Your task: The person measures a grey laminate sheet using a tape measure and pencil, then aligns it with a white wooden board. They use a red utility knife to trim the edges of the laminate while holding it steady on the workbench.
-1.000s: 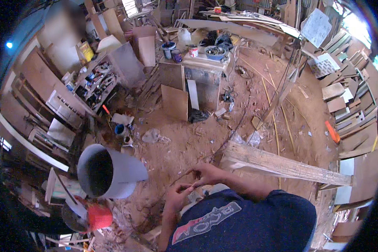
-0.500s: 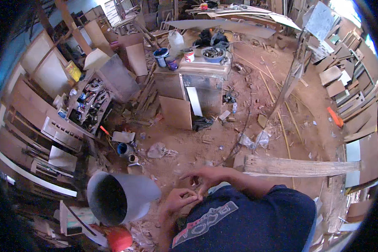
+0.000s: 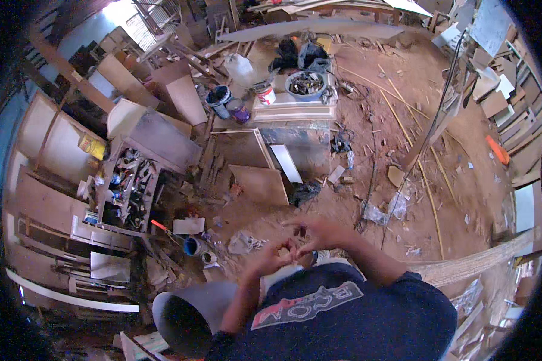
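My left hand (image 3: 273, 257) and my right hand (image 3: 317, 235) meet close in front of my dark shirt (image 3: 355, 307). The fingertips of the left are drawn together in a pinch against the right thumb. On the right hand the thumb reaches toward the left fingers, while the index finger curves out above them. Anything between the fingertips is too small to make out. Beside my left forearm stands a wide grey cylinder (image 3: 220, 296) with a dark open mouth.
Ahead is a workbench cabinet (image 3: 295, 114) bearing a blue basin (image 3: 305, 86). A tool shelf (image 3: 129, 189) stands at left. A wooden beam (image 3: 464, 265) lies at right, near a slanting post (image 3: 430, 135). Plastic bags (image 3: 376, 213) and offcuts litter the dirt floor.
The view has shifted, so the bench and floor sit differently in the picture. Both hands stay together at the chest, and the grey cylinder now shows lower, partly behind the left forearm.
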`<state>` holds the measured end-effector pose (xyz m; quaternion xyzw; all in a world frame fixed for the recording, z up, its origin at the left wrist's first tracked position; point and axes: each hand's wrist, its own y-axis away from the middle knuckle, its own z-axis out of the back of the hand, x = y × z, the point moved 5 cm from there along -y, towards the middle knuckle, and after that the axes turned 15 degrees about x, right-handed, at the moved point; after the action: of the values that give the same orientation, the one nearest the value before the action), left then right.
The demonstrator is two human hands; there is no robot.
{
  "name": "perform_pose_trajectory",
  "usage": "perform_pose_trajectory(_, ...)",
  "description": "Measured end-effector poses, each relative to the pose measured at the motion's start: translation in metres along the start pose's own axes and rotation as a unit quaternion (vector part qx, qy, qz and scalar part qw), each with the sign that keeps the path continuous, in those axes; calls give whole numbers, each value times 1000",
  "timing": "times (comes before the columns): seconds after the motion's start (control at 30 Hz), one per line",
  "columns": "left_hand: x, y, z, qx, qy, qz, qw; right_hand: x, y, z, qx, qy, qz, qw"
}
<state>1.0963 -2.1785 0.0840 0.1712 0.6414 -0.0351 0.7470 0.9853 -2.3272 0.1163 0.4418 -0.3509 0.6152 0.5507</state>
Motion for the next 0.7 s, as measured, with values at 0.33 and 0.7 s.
perform_pose_trajectory(0.33,6,-160,112,27,78,18,996,-74,0,131,-213,-22,-72,974)
perform_pose_trajectory(0.7,-15,-382,259,169,151,-79,971,-123,-33,337,-311,-52,-248,916)
